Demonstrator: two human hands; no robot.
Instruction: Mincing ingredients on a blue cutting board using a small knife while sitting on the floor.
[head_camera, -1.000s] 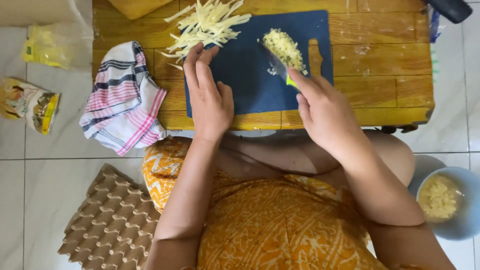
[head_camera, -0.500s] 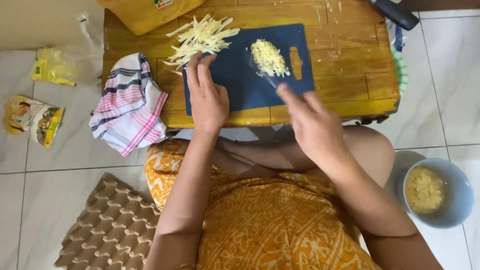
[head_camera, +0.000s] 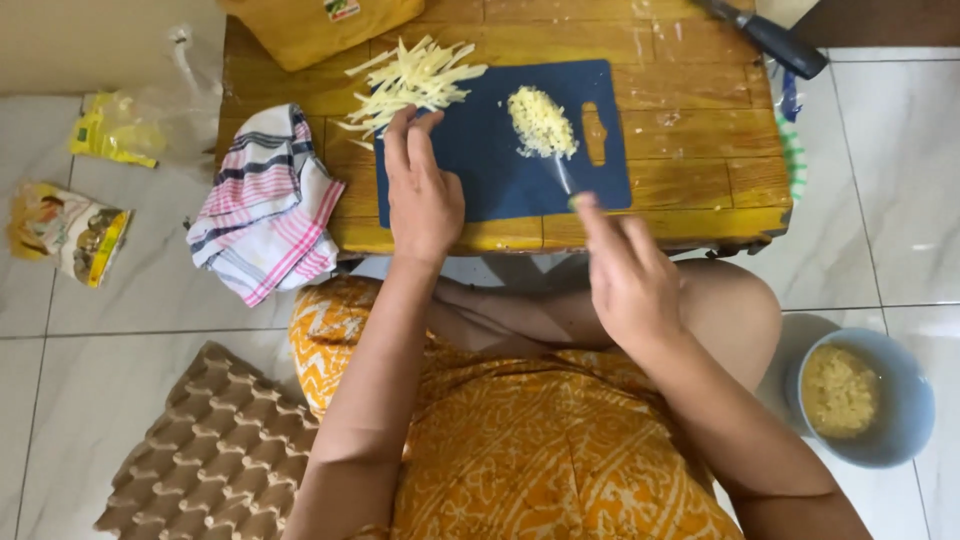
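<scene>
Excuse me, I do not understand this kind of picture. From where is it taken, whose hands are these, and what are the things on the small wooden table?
The picture comes from a camera worn on a person's head, looking down at their own bare hands.

The left hand lies flat on a dark blue plastic cutting board on a low wooden table, fingertips at a pile of pale yellow strips. A small heap of finely chopped pale pieces lies on the board.

The right hand is lifted near the board's edge, blurred; it seems to hold a thin blade, but I cannot tell for sure.

A striped cloth hangs off the table.
</scene>
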